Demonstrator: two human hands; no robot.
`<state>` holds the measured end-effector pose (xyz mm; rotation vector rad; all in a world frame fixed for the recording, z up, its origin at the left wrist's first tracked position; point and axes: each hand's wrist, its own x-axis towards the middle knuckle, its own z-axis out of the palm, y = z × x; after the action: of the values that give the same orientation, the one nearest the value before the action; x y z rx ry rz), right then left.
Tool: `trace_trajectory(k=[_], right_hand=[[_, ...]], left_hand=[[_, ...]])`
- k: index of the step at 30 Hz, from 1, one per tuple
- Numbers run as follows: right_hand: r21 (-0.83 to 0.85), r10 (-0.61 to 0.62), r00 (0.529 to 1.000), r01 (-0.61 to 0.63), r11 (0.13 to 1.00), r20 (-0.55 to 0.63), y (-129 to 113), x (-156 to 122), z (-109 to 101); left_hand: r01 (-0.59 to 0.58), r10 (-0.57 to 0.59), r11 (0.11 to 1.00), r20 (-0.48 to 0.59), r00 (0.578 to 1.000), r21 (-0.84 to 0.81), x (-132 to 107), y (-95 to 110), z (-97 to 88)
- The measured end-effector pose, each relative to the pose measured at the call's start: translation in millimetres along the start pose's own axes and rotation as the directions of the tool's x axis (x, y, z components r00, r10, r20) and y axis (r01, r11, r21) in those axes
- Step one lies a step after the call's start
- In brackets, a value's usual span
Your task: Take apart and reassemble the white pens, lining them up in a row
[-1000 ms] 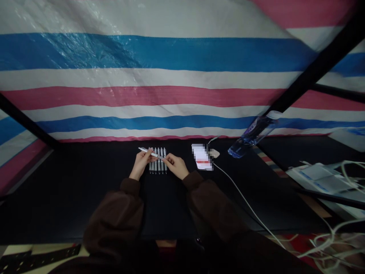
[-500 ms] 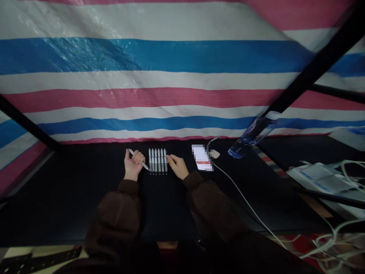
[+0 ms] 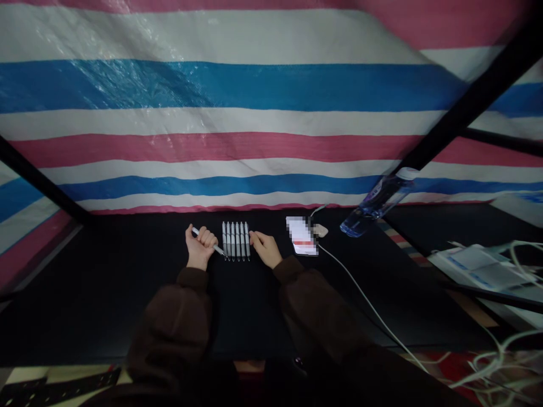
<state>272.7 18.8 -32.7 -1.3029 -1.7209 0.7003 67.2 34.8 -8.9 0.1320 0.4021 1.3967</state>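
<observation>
Several white pens [image 3: 236, 247] lie side by side in a neat row on the black table [image 3: 106, 282]. My left hand [image 3: 198, 248] rests just left of the row, fingers curled around one more white pen [image 3: 212, 246] whose tip points toward the row. To the right of the row my right hand [image 3: 266, 249] lies on the table with its fingers loosely curled, and nothing shows in it. Both arms wear dark brown sleeves.
A phone [image 3: 302, 236] lies right of the pens with a white cable [image 3: 365, 299] running off to the lower right. A clear water bottle [image 3: 375, 204] stands at the back right. A striped tarp [image 3: 237, 113] hangs behind. Cables and papers [image 3: 479, 265] crowd the right side.
A second ago both hands held one pen over the row. The right hand let go and settled on the table; the left hand carried the pen to the left of the row.
</observation>
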Motion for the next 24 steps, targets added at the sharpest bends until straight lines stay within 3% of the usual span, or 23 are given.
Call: trace_trajectory(k=[24], right_hand=[[-0.032, -0.005, 1.0, 0.005, 0.999, 0.01, -2.2, 0.5, -0.6]], left_hand=[[-0.02, 0.02, 1.0, -0.018, 1.0, 0.009, 1.0, 1.1, -2.8]])
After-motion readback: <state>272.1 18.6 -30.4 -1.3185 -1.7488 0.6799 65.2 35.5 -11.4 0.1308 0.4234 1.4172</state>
